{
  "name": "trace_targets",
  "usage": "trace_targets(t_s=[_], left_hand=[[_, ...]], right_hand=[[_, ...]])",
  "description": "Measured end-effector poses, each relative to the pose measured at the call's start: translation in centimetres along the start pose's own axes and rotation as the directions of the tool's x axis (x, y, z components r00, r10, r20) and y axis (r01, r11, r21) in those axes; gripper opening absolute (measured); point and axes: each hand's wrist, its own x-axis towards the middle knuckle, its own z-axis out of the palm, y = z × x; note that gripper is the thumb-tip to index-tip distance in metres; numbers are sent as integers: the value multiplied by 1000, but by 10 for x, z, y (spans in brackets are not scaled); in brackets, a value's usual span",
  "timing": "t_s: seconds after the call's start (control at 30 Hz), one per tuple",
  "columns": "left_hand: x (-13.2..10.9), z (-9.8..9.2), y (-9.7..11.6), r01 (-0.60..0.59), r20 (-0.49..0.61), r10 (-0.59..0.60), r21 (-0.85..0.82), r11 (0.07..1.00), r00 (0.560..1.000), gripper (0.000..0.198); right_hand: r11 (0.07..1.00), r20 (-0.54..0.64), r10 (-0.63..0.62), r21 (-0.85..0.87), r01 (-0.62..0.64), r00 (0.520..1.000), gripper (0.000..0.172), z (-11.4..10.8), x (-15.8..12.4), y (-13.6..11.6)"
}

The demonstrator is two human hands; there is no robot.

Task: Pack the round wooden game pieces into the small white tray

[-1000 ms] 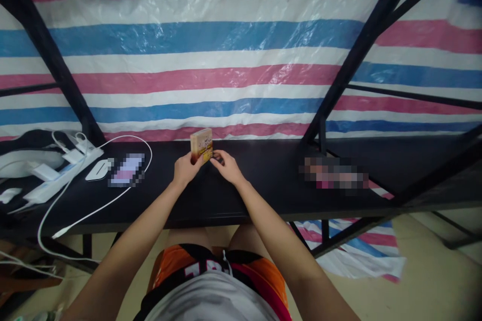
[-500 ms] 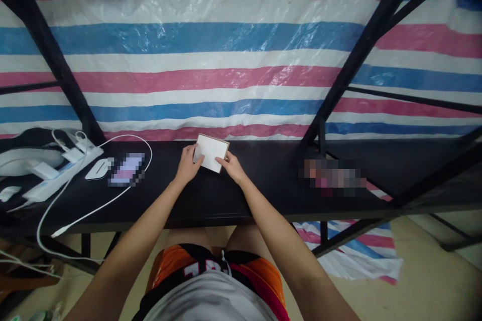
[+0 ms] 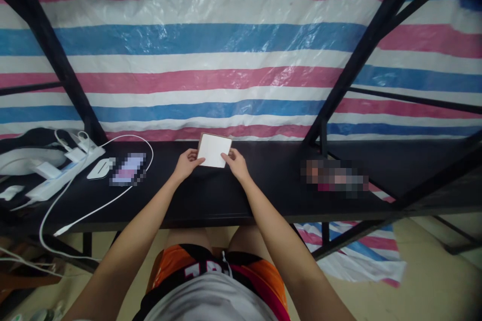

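Observation:
Between my two hands is a flat white rectangular piece with thin brown edges (image 3: 214, 150), held above the back part of the black tabletop; whether it is a box or a pad I cannot tell. My left hand (image 3: 187, 165) grips its left side, with the thumb on the lower left corner of the white face. Opposite, my right hand (image 3: 236, 163) has hold of the right side, thumb lying on the face. The fingers behind the piece are partly hidden.
On the left of the black tabletop (image 3: 211, 195) lie a white power strip (image 3: 56, 183) with plugs, a white flat case (image 3: 101, 168), a blurred-out phone (image 3: 128, 168) and a looping white cable (image 3: 94, 210). Pixelated items (image 3: 335, 178) are at right. Black posts (image 3: 365, 55) frame striped sheeting (image 3: 211, 40).
The white piece has turned from a slant to nearly level and shifted slightly right. My right thumb has moved up along its side; both hands still hold it.

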Motion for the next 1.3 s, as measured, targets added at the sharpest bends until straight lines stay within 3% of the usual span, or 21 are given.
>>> trace_targets(t_s=[0.1, 0.2, 0.3, 0.43, 0.53, 0.63, 0.7, 0.8, 0.87, 0.93, 1.07, 1.2, 1.3], left_hand=[[-3, 2, 2, -109, -154, 135, 165, 980, 979, 36], [-8, 2, 6, -237, -185, 336, 411, 880, 924, 31], [-15, 4, 10, -391, 8, 522, 671, 630, 853, 26], [-21, 13, 15, -553, 323, 580, 787, 274, 748, 29], [-25, 25, 20, -631, 452, 551, 754, 185, 702, 34], [-29, 31, 24, -689, 506, 529, 687, 230, 681, 39], [-28, 29, 25, -656, 449, 529, 688, 310, 720, 39], [-21, 15, 23, -425, 180, 479, 773, 472, 859, 36], [-14, 2, 20, -233, 6, 369, 786, 573, 929, 37], [-9, -8, 16, -103, -40, 210, 771, 629, 977, 39], [-8, -10, 14, -29, 60, -35, 823, 567, 998, 55], [-10, -4, 16, -40, 125, -137, 864, 502, 983, 60], [-10, -4, 14, -17, 120, -184, 875, 484, 976, 59]], right_hand=[[990, -98, -54, -136, 41, 994, 46, 5, -4, -4], [998, 107, -49, -28, 52, 993, 43, 14, -10, -12], [983, 273, 7, 174, -57, 962, 43, 23, -16, -20], [894, 314, 102, 388, -225, 944, 47, 26, -15, -22], [847, 274, 170, 450, -282, 947, 47, 23, -11, -17], [862, 184, 224, 421, -283, 957, 44, 18, -7, -11], [892, 128, 211, 381, -245, 969, 42, 13, -5, -7], [936, 129, 180, 282, -210, 975, 41, 7, -2, -4], [958, 163, 180, 193, -210, 970, 42, 3, -2, -3], [978, 178, 178, 79, -194, 968, 42, 0, -3, -4], [968, 190, 173, -212, -132, 966, 40, -5, -5, -9], [884, 212, 201, -460, -84, 956, 40, -10, -7, -15], [840, 246, 205, -540, -41, 947, 42, -12, -7, -16]])
